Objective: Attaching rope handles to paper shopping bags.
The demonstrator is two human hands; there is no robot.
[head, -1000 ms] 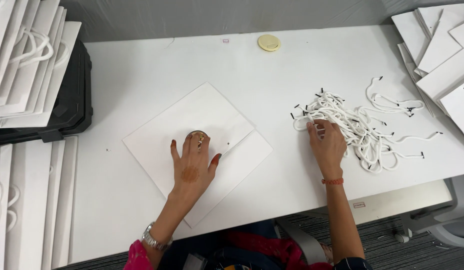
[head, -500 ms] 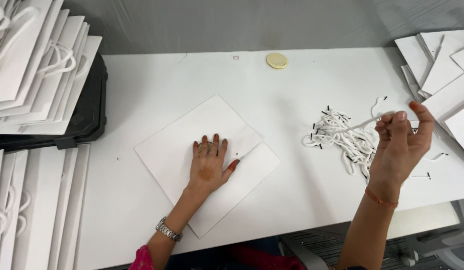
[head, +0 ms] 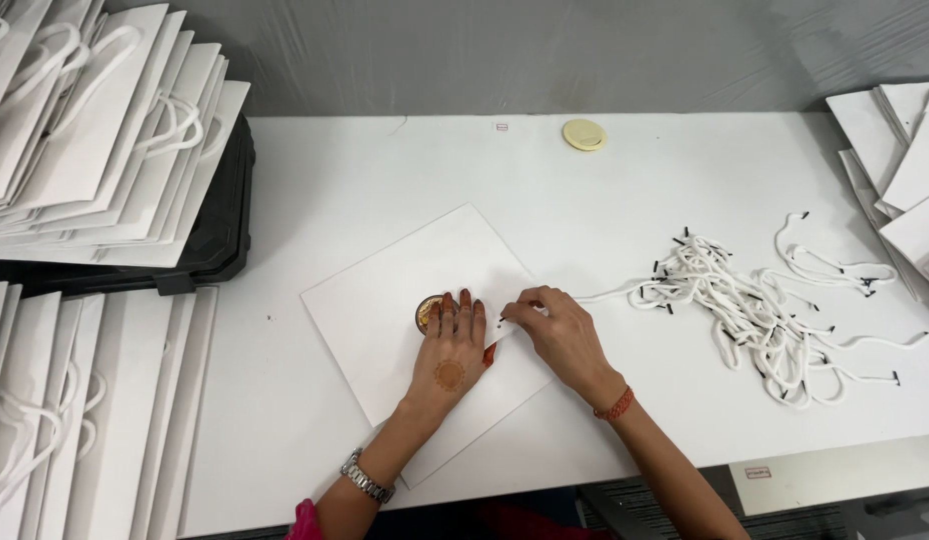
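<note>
Pressing left hand (head: 453, 345) flat, fingers spread, on white paper bag (head: 385, 300); pinching white cord (head: 605, 293) end with right hand (head: 555, 330) fingertips at bag edge; lying near cord pile (head: 755, 300)

Bright, even overhead light on white desk (head: 335, 180); soft short shadows beneath hands and cords; no harsh glare; sharp focus throughout; slight wide-angle bending at edges.
</note>
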